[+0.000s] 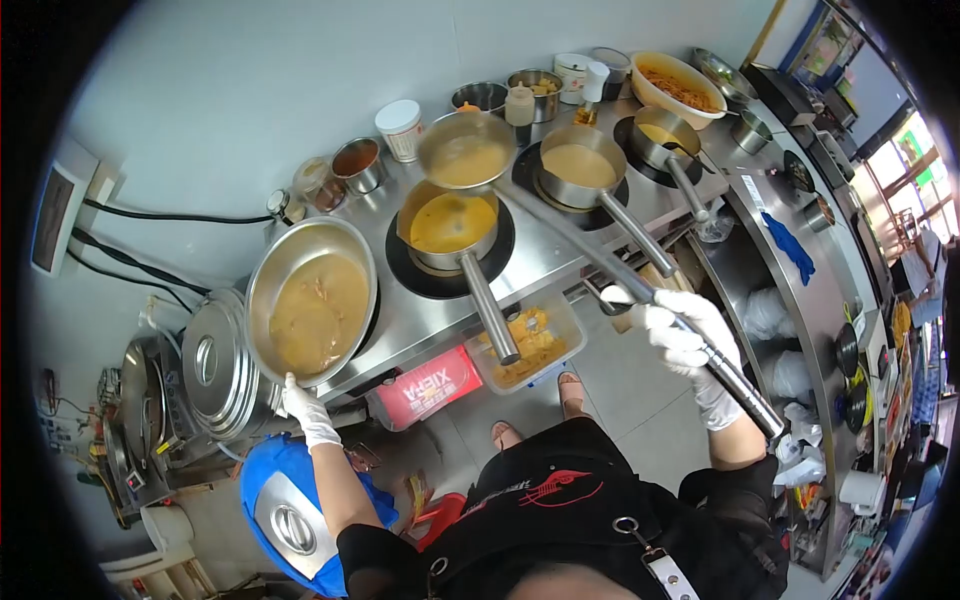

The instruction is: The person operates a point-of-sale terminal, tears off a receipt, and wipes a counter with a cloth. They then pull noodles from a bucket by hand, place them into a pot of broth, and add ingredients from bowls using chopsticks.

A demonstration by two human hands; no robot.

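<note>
My right hand (690,345), in a white glove, is closed around the long metal handle of a wide round ladle (467,150). The ladle's head, somewhat blurred, hangs over the back of a saucepan of yellow soup (440,225); pale brownish liquid seems to fill it. With its thumb at the near rim, my gloved left hand (308,412) grips a large metal bowl (260,270) of cloudy broth, which tilts toward me; the fingers below are partly hidden. Right of the ladle stands a saucepan of beige liquid (580,165), its handle pointing toward me.
Another saucepan (665,130) with a dark utensil sits farther right. Along the wall stand a white tub (400,130), a pot of red sauce (358,163) and a basin of orange food (680,88). Below the counter are a plastic bin (570,350) and a blue-covered container (270,500).
</note>
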